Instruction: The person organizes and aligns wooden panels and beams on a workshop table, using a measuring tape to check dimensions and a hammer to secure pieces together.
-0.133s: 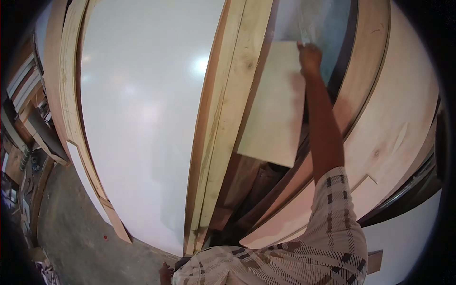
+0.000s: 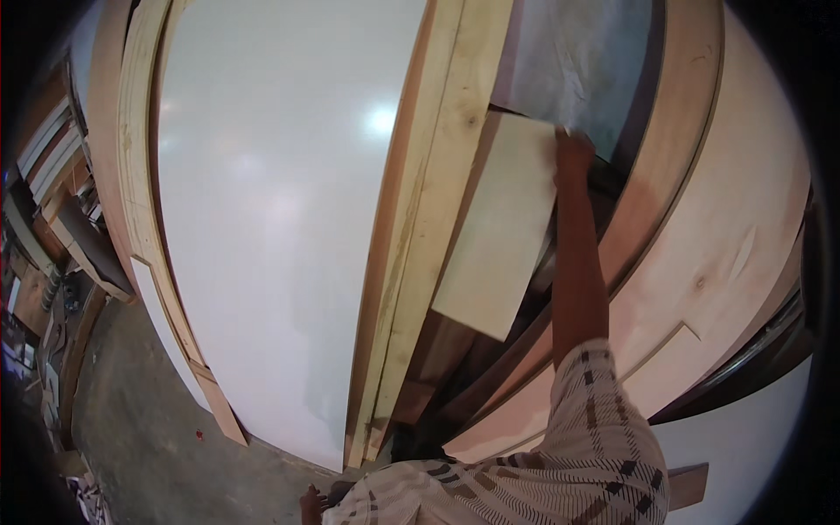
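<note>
Shirt (image 2: 516,490), one, pale, brown-and-black broken check, on the person at work; it fills the lower edge. Left hand (image 2: 311,505), one, low down and left of the shirt, cut by the lower edge; from what shows, I cannot tell whether its fingers are apart or together, or hold anything. Right hand (image 2: 575,154), one, at the end of an outstretched bare forearm, somewhat blurred; fingers clamped on the upper right corner of the board.

Board (image 2: 499,232), one, pale, flat, oblong; set aslant between the timber and the person's right forearm, lower end over a dark gap (image 2: 481,372). Timber (image 2: 437,192), long, yellowish, knotted, running along the board's left side; whether the two touch, I cannot tell. White sheet (image 2: 271,227), one, large, glossy, with lamp reflections, left of the timber. Brown sheet (image 2: 700,262), one, large, wood-faced, right of the forearm. Grey sheet (image 2: 604,61), one, smeared, just past the right hand.

Floor (image 2: 131,394), grey, at lower left; on it a red scrap (image 2: 199,435), small. Wood pieces (image 2: 52,166), several, stacked at far left.
</note>
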The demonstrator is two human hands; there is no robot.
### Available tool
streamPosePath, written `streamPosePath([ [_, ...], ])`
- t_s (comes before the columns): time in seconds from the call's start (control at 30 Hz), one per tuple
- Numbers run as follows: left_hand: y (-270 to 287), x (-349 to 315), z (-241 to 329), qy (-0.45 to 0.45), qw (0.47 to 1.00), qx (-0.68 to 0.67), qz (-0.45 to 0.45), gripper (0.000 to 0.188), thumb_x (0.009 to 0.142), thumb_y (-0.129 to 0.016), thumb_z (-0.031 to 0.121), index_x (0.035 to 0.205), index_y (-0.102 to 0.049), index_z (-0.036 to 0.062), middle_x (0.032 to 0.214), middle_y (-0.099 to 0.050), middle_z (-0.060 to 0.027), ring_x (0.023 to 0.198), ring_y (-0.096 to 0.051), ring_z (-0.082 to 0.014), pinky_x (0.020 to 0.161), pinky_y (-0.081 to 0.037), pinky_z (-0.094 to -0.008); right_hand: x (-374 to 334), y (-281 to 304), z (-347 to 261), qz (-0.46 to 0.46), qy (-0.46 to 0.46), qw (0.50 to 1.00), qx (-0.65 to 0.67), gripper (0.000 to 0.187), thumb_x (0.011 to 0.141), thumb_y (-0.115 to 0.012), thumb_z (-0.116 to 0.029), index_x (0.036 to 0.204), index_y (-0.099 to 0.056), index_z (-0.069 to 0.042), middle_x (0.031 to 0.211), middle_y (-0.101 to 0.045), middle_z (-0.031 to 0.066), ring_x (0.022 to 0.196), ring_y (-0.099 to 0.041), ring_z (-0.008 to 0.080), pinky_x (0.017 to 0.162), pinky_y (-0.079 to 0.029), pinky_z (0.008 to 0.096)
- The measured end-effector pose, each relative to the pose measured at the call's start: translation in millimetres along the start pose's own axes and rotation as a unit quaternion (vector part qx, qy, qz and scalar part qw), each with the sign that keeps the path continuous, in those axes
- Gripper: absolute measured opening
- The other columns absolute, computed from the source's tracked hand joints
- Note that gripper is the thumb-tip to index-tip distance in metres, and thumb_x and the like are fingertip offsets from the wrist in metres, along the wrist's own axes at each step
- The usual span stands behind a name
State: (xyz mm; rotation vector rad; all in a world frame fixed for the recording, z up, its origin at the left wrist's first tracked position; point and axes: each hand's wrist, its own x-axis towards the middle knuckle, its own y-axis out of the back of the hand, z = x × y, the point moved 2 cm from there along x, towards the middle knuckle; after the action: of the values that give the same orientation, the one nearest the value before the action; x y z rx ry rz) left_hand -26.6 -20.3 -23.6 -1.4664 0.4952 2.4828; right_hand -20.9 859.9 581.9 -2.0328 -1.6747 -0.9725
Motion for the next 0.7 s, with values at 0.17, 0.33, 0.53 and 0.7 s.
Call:
streamPosePath([
  [0.17,29.2,2.0,-33.3,-0.041,0.998,0.028,-0.034,0.058,0.098,-0.058,0.049,0.118,-0.060,-0.0047,0.088,-0.070,-0.0182,0.061,-0.066,-0.0247,0.051,-0.053,-0.0374,-95.0,109.1,-8.9,0.051,-0.068,0.964,0.253,0.014,0.090,-0.074,-0.011,0.086,-0.067,0.000,0.077,-0.057,-0.0025,0.073,-0.048,0.0106,0.068,-0.041,0.0276],
  [0.33,49.5,-14.4,-39.5,-0.052,0.998,0.030,-0.012,0.053,0.096,-0.062,0.047,0.113,-0.061,-0.0037,0.085,-0.069,-0.0155,0.060,-0.066,-0.0218,0.050,-0.052,-0.0338,-181.6,240.0,-63.0,0.148,0.001,0.979,0.142,0.017,0.091,-0.075,-0.013,0.089,-0.065,0.000,0.083,-0.057,-0.0002,0.079,-0.050,0.0112,0.077,-0.043,0.0270],
  [0.53,110.7,-19.4,-42.3,-0.180,0.982,0.048,-0.021,0.049,0.095,-0.064,0.044,0.104,-0.067,-0.0043,0.084,-0.069,-0.0133,0.064,-0.067,-0.0187,0.054,-0.051,-0.0317,-283.7,357.5,-169.8,0.188,0.082,0.974,0.092,0.020,0.093,-0.074,-0.020,0.091,-0.068,-0.001,0.085,-0.064,0.0013,0.080,-0.055,0.0116,0.079,-0.046,0.0278],
  [0.7,188.1,-47.3,-51.1,-0.241,0.967,0.079,-0.014,0.050,0.097,-0.063,0.044,0.109,-0.066,-0.0040,0.095,-0.072,-0.0144,0.073,-0.069,-0.0198,0.062,-0.055,-0.0334,-355.3,408.8,-264.9,0.188,0.096,0.972,0.107,0.019,0.093,-0.074,-0.018,0.088,-0.065,-0.002,0.083,-0.062,0.0008,0.076,-0.053,0.0095,0.072,-0.046,0.0250],
])
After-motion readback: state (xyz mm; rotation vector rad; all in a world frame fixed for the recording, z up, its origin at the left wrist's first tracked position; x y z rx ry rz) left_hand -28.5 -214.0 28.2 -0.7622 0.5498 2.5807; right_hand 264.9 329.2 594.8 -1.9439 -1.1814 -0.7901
